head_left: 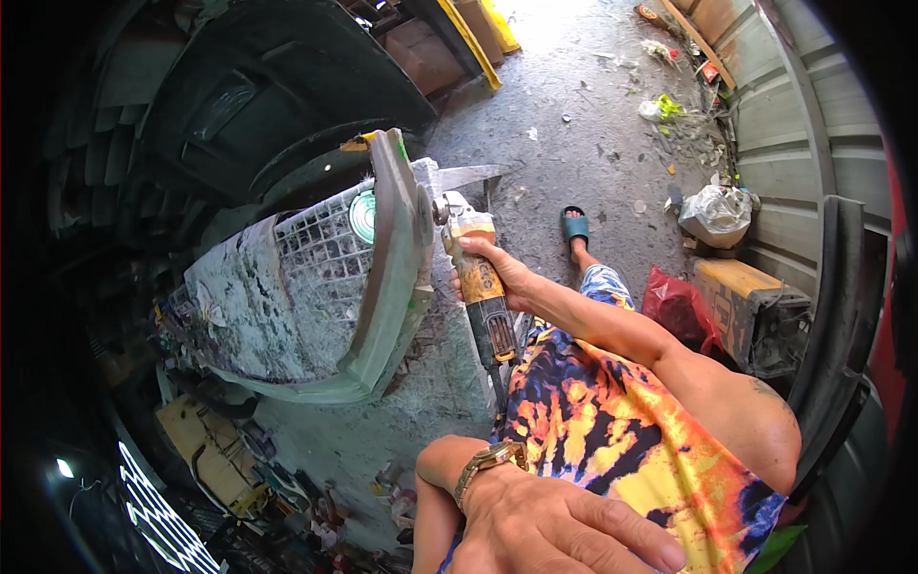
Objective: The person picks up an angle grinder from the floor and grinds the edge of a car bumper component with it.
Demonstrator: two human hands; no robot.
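Note:
My right hand (507,271) is wrapped round the body of a yellow and black angle grinder (486,287), thumb along its top. The grinder's head is close against the edge of a large grey moulded panel (392,277); whether its disc touches, I cannot tell. A rough, whitish coating covers much of the panel, with a square grid pattern and a round green piece (363,216) near that edge. Close to the camera, in front of my patterned shirt, is my left hand (564,526), its fingers stretched out and holding nothing visible. A metal watch (486,461) circles that wrist.
Behind the panel stands a big dark moulded part (277,96). Along the corrugated wall at right are a white plastic bag (715,215), a red bag (674,304) and a yellow-topped box (741,306). Litter lies on the concrete floor; clutter fills the lower left.

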